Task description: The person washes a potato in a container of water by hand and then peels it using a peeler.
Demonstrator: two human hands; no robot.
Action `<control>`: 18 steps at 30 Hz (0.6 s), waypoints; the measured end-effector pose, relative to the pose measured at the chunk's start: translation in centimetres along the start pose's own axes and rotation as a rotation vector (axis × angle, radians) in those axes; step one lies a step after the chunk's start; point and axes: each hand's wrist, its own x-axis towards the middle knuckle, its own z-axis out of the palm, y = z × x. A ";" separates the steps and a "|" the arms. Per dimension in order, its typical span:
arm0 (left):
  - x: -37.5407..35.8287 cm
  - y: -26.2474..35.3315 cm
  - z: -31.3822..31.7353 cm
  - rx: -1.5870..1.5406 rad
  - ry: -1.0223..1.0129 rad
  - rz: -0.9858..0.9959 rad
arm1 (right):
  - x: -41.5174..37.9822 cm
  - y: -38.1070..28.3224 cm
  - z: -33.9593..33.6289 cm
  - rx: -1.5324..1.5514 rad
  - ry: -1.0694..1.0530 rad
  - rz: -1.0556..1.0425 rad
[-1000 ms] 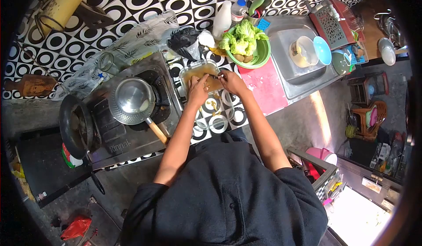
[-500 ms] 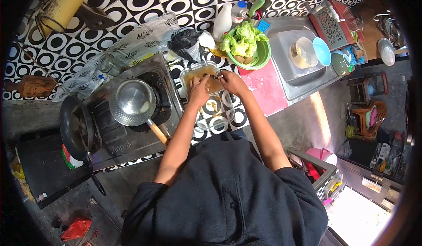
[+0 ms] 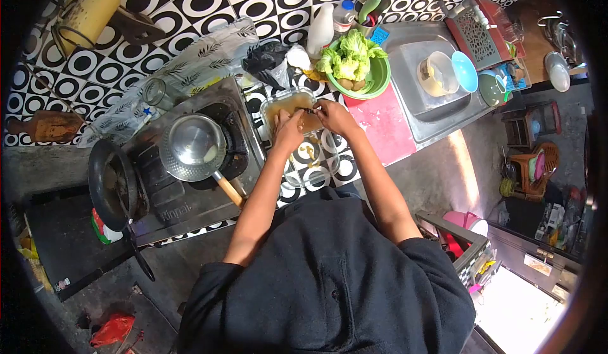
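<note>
A clear rectangular container (image 3: pixel 303 90) with brown contents stands on the patterned counter. My left hand (image 3: pixel 289 130) reaches into it from the front, fingers spread and their tips at the brown contents (image 3: pixel 277 106). My right hand (image 3: pixel 335 117) is closed at the container's right edge. Between its fingertips is a thin dark utensil (image 3: pixel 310 111), which points left toward my left fingers; its kind is too small to make out. A clear lid (image 3: pixel 311 178) lies in front of the container, with brown bits near it.
To the left, a steel pan (image 3: pixel 192 147) with a wooden handle sits on the stove (image 3: pixel 171 195), beside a black wok (image 3: pixel 109 183). A green bowl (image 3: pixel 384 78) of lettuce stands behind a pink board (image 3: pixel 386 129). Further right is the sink (image 3: pixel 437 123) with tubs.
My left fingertips have shifted slightly within the container. My right hand stays at the same edge, still closed on the thin utensil. The view has shifted a little.
</note>
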 end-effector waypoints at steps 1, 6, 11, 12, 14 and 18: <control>0.1 0.0 0.0 0.014 -0.008 0.000 | 0.0 0.3 0.2 -0.003 0.020 -0.028; 0.2 0.6 -0.1 0.019 -0.002 -0.034 | 0.0 0.7 0.3 -0.005 0.057 -0.073; 0.4 0.7 0.0 0.014 0.013 -0.018 | 0.0 1.3 0.1 -0.008 0.016 -0.049; 0.4 0.8 -0.1 0.018 0.022 -0.019 | 0.1 1.5 0.1 -0.016 0.002 -0.047; 0.3 1.1 -0.3 0.023 0.048 -0.036 | 0.3 1.9 0.3 -0.010 0.014 -0.064; 0.1 0.9 0.0 0.021 0.101 -0.081 | 0.4 1.8 0.5 -0.005 -0.002 -0.070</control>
